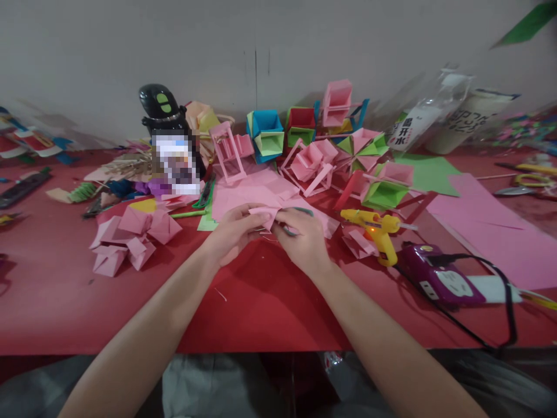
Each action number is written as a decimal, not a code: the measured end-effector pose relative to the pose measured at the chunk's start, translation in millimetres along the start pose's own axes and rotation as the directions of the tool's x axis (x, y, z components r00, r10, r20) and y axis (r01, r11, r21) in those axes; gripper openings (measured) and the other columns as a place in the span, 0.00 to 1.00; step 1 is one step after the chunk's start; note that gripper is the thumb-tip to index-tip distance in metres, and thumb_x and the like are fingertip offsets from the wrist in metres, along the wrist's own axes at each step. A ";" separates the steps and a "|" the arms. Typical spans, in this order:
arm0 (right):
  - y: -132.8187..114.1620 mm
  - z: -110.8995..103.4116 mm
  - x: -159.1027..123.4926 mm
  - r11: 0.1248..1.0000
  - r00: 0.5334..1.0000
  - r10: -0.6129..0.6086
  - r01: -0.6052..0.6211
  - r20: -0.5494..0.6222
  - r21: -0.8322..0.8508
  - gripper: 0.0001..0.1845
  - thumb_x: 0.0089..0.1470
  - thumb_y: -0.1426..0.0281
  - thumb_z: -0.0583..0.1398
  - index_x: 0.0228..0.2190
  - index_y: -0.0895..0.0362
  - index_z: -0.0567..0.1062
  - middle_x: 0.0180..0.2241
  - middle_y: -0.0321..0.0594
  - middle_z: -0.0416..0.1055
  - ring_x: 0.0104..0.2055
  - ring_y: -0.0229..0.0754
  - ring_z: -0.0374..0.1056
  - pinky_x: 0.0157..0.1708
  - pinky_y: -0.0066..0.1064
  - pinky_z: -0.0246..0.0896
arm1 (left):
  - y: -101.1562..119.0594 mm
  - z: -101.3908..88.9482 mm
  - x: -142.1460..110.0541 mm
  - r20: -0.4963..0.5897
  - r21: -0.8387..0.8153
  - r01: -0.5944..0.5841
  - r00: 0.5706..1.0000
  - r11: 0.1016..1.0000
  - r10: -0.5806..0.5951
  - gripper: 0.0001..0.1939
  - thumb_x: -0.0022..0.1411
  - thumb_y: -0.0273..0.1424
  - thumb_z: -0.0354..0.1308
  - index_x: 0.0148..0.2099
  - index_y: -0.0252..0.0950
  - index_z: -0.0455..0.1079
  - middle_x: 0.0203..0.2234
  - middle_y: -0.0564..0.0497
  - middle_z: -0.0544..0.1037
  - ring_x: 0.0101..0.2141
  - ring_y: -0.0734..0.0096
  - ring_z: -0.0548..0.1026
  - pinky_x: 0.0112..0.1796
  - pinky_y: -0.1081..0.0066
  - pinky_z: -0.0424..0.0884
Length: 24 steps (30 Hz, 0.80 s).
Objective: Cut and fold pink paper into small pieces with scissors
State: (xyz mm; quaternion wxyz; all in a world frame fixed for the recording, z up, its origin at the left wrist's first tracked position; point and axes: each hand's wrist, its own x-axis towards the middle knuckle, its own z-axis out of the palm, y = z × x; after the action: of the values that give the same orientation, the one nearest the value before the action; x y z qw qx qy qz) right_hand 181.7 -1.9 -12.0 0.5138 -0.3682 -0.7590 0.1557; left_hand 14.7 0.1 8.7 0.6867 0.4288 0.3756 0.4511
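Just in front of the pink paper sheets [243, 188], a small folded piece of pink paper [266, 215] is pinched between my two hands. My left hand [235, 229] grips it from the left with thumb and fingers closed. My right hand [302, 235] has its fingers closed at the paper's right edge. Dark teal curved parts, like scissors handles [304, 211], show behind and under my right hand; whether that hand holds them I cannot tell. To the left lies a cluster of folded pink paper boxes [130, 238].
A yellow glue gun [374, 229] with an orange light stands right of my hands, beside a purple power strip [448, 276] and its black cable. Paper models [265, 133], a black figure [161, 107] with a blurred screen and a plastic bottle [422, 110] line the back.
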 end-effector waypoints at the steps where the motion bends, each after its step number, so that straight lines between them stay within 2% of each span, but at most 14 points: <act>1: 1.3 0.5 0.0 1.000 1.000 -0.018 0.017 -0.019 -0.022 0.10 0.56 0.77 0.60 0.27 0.54 0.78 0.28 0.37 0.72 0.31 0.39 0.68 0.33 0.32 0.62 | 0.1 0.0 0.0 -0.010 0.000 -0.001 1.000 1.000 0.001 0.15 0.55 0.31 0.68 0.45 0.34 0.74 0.37 0.49 0.79 0.36 0.72 0.77 0.40 0.71 0.74; 4: 6.6 1.2 -0.3 0.990 0.994 -0.041 0.026 -0.106 -0.138 0.08 0.54 0.76 0.62 0.26 0.53 0.78 0.31 0.40 0.69 0.35 0.43 0.66 0.36 0.37 0.63 | -0.9 -0.3 0.1 -0.012 0.007 -0.004 1.000 1.000 0.004 0.16 0.56 0.32 0.68 0.46 0.34 0.74 0.39 0.48 0.80 0.37 0.70 0.77 0.41 0.69 0.74; 6: 10.0 1.0 -0.6 0.981 0.990 -0.045 0.018 -0.136 -0.194 0.06 0.52 0.75 0.65 0.27 0.52 0.79 0.40 0.43 0.71 0.44 0.48 0.66 0.43 0.43 0.64 | -1.9 -0.9 0.1 0.007 0.013 -0.001 1.000 1.000 0.001 0.16 0.57 0.33 0.68 0.47 0.35 0.74 0.40 0.47 0.80 0.37 0.70 0.78 0.42 0.68 0.74; 9: 12.5 0.5 -0.9 0.983 0.995 -0.053 0.038 -0.084 -0.180 0.08 0.51 0.76 0.65 0.25 0.52 0.78 0.53 0.42 0.69 0.55 0.54 0.62 0.50 0.49 0.64 | -2.9 -1.9 -0.1 0.028 0.025 0.005 1.000 1.000 -0.005 0.16 0.57 0.33 0.68 0.48 0.35 0.74 0.40 0.47 0.80 0.37 0.70 0.78 0.42 0.69 0.74; 14: 11.6 0.8 -0.2 0.985 0.994 -0.096 0.088 -0.052 -0.149 0.11 0.51 0.79 0.63 0.23 0.53 0.77 0.51 0.43 0.72 0.52 0.52 0.64 0.46 0.47 0.66 | -3.1 -0.5 0.1 0.080 0.009 0.027 0.996 1.000 -0.028 0.16 0.57 0.31 0.67 0.48 0.35 0.74 0.37 0.48 0.79 0.37 0.70 0.77 0.41 0.70 0.73; 19: 8.7 2.3 1.7 0.983 0.988 -0.144 0.136 -0.060 -0.121 0.13 0.52 0.80 0.61 0.20 0.54 0.74 0.49 0.45 0.75 0.49 0.50 0.68 0.43 0.45 0.67 | -2.1 2.4 -0.6 0.060 -0.049 0.039 0.998 0.998 -0.036 0.19 0.56 0.28 0.68 0.50 0.35 0.73 0.37 0.48 0.79 0.36 0.71 0.76 0.38 0.71 0.72; 24: 1.3 6.2 2.6 0.989 0.992 -0.124 0.121 -0.038 -0.091 0.13 0.52 0.81 0.59 0.23 0.54 0.75 0.46 0.43 0.77 0.47 0.48 0.70 0.46 0.45 0.68 | -5.7 2.1 -2.5 0.094 -0.053 -0.037 0.995 0.998 0.042 0.15 0.57 0.29 0.68 0.47 0.35 0.75 0.36 0.49 0.78 0.36 0.71 0.75 0.38 0.71 0.71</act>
State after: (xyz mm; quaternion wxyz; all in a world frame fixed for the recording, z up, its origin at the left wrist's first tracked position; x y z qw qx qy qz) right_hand 176.1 1.7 -13.7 0.5221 -0.3465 -0.7750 0.0821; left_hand 17.6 -4.1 4.4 0.7053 0.4396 0.3224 0.4532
